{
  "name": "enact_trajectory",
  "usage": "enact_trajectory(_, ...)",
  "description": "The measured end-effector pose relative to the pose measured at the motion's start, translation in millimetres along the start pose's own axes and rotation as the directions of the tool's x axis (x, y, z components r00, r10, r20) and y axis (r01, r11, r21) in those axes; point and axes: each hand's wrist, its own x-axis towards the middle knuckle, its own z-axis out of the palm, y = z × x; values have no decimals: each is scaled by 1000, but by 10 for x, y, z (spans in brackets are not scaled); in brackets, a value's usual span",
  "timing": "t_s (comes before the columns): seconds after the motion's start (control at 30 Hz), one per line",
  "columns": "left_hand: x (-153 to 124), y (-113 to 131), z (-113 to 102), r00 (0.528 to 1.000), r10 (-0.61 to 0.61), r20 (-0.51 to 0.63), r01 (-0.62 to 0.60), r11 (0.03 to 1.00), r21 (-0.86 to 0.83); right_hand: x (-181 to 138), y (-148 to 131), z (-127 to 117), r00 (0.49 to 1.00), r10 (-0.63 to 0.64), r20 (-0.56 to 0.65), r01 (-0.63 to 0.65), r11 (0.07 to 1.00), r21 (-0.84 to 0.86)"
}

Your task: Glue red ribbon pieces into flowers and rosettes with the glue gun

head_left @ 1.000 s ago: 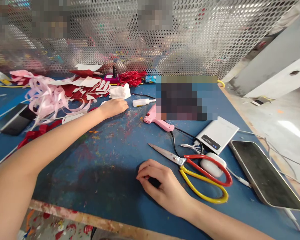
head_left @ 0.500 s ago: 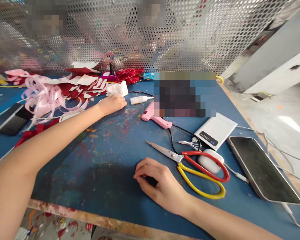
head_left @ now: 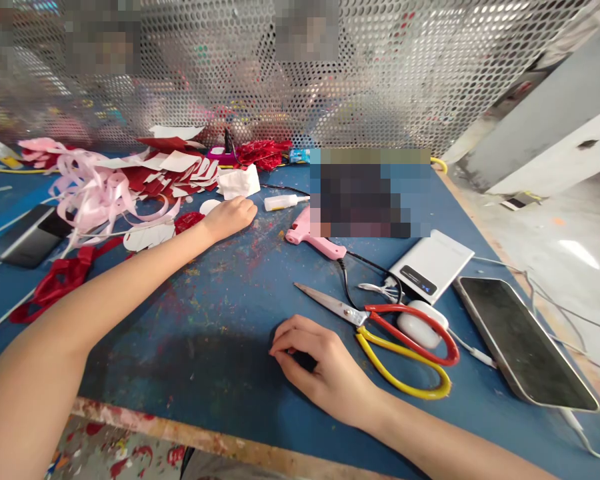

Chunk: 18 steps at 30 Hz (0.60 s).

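My left hand (head_left: 233, 217) is stretched out over the far part of the table, its fingers curled down and their tips hidden. Next to it are a crumpled white paper (head_left: 239, 182), a small white-tipped bottle (head_left: 281, 202) and a round white piece (head_left: 209, 207). Close to the front, my right hand (head_left: 313, 360) rests on its side, thumb and fingertips pinched together; nothing shows between them. To its right lie scissors (head_left: 353, 313) with one red and one yellow handle. A pink glue gun (head_left: 314, 237) lies beyond, partly covered by a blurred patch.
Pink ribbon (head_left: 93, 190), red and white cut pieces (head_left: 173, 167) and red ribbon (head_left: 63, 280) heap at the left. A power bank (head_left: 433, 267), a white case (head_left: 423, 325) and a phone (head_left: 527, 340) with cables occupy the right. A perforated metal panel (head_left: 220, 73) closes the back.
My left forearm has shifted, showing more of the red ribbon and the white and red pieces beside it. My right hand holds the same pinched pose. The view has tilted slightly.
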Motion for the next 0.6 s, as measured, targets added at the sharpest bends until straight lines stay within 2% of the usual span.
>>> enact_trajectory(0.6, -2, 5, 24, 999, -48, -3, 48, 999, -17, -8, -12, 0, 1000, -3, -2, 3, 1000, -7)
